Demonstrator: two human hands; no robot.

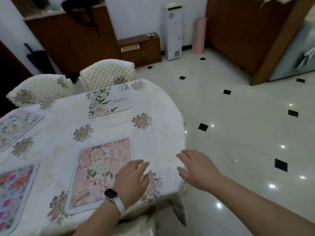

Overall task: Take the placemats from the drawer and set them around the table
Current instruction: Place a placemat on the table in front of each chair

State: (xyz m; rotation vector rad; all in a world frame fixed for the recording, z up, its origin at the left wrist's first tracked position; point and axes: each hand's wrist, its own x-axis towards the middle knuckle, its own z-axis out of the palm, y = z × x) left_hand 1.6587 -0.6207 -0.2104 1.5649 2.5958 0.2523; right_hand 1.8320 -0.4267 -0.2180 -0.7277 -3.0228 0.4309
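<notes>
Several floral placemats lie flat on the table (158, 106), which wears a white flowered cloth. A pink one (100, 169) is nearest me; my left hand (133, 181), with a watch on the wrist, hovers over its right edge, fingers apart and empty. My right hand (197, 167) floats open past the table's right edge, holding nothing. A white placemat with green leaves (110, 101) lies at the far side. A pale one (15, 128) sits at the left, and a bright rose one (13, 193) at the near left. The open drawer (130, 48) shows in the low cabinet far back.
Two chairs with quilted white covers (109, 72) (40, 89) stand behind the table. A low brown cabinet (148, 48), a tall white unit (173, 31) and a pink roll (199, 36) line the back wall. Glossy tiled floor (238, 133) spreads to the right.
</notes>
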